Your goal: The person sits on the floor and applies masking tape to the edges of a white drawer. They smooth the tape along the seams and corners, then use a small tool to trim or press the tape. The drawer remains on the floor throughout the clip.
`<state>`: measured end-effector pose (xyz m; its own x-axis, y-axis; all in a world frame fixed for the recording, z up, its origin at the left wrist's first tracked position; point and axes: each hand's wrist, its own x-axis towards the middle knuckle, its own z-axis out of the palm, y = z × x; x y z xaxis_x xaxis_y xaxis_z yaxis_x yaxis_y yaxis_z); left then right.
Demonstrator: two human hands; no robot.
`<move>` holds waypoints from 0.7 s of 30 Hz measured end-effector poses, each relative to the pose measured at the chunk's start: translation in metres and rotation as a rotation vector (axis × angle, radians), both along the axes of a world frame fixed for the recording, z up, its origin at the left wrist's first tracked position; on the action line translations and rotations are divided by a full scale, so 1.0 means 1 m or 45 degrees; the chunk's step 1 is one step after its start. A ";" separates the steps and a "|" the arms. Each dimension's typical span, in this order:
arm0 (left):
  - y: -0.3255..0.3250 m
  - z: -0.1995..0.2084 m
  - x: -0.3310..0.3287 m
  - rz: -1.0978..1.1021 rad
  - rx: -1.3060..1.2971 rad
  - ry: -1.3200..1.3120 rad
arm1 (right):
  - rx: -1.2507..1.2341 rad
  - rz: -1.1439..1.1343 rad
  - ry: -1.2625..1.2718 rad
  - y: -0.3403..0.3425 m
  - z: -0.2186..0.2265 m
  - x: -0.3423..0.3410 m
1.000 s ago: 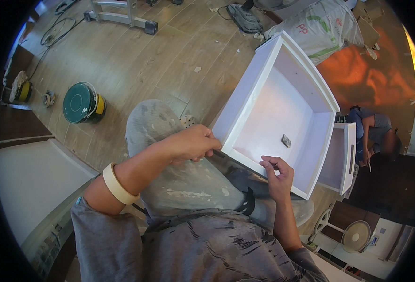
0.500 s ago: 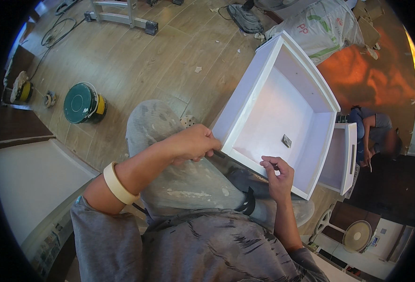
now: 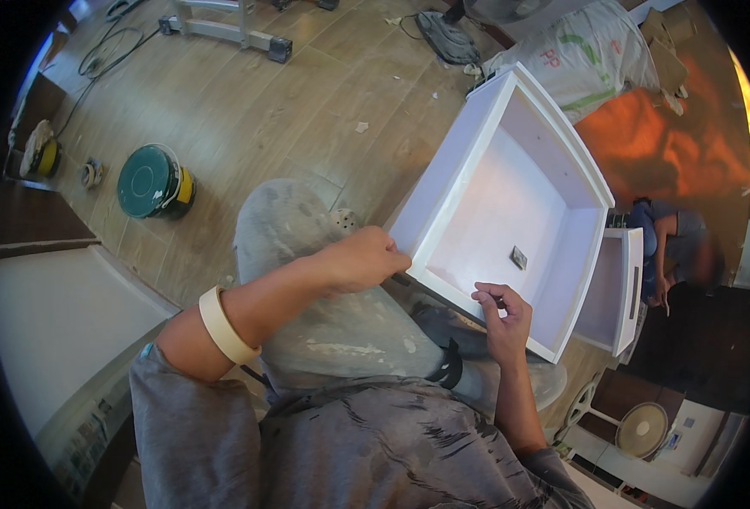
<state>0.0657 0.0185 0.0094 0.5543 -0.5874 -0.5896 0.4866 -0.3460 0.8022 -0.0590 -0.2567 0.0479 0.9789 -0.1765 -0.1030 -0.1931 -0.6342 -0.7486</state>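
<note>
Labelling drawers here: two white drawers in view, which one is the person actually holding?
The larger white drawer, tilted on the lap: left hand grips its near corner, right hand pinches its front edge. The smaller white drawer sits beyond it, untouched.

Wood-plank floor with workshop clutter

The light brown wood-plank floor (image 3: 247, 110) carries a round green-lidded paint tin with a yellow side (image 3: 152, 181), a small round yellow-and-black tool (image 3: 39, 153) near the left edge, a looping black cable (image 3: 95, 59), a grey metal frame (image 3: 226, 32) at the top, a white printed sack (image 3: 591, 55) and a second white drawer (image 3: 614, 293) at the right.
</note>
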 end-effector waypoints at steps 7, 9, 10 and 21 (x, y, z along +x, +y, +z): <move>0.007 -0.014 0.004 0.131 -0.270 0.375 | 0.015 -0.012 -0.016 -0.002 -0.004 -0.002; 0.011 -0.009 0.002 0.286 -0.336 0.448 | 0.017 -0.015 -0.013 -0.002 -0.002 -0.002; 0.012 -0.006 0.000 0.364 -0.367 0.485 | 0.018 -0.018 -0.007 -0.002 -0.002 -0.002; 0.014 0.019 -0.034 0.237 -0.112 -0.723 | -0.014 0.015 -0.032 -0.001 0.000 -0.002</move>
